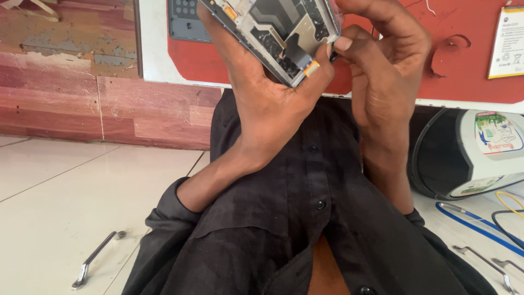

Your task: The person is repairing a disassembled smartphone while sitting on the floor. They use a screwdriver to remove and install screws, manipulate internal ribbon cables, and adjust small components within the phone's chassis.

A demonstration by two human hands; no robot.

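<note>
Soft, even daylight fills the scene with only faint shadows and a mild sheen on the pale floor tiles (65,196), while the near hands look slightly blurred.

We have only one view, from the camera on the person's head. It looks steeply down along the person's own chest, so the black shirt (305,218) fills the lower middle. It is very near to the hands: the left hand (267,98) and the right hand (382,71) reach up to the top edge and are partly cut there. At the sides we see the tiled floor (65,202) and a wall (71,71) behind.
</note>
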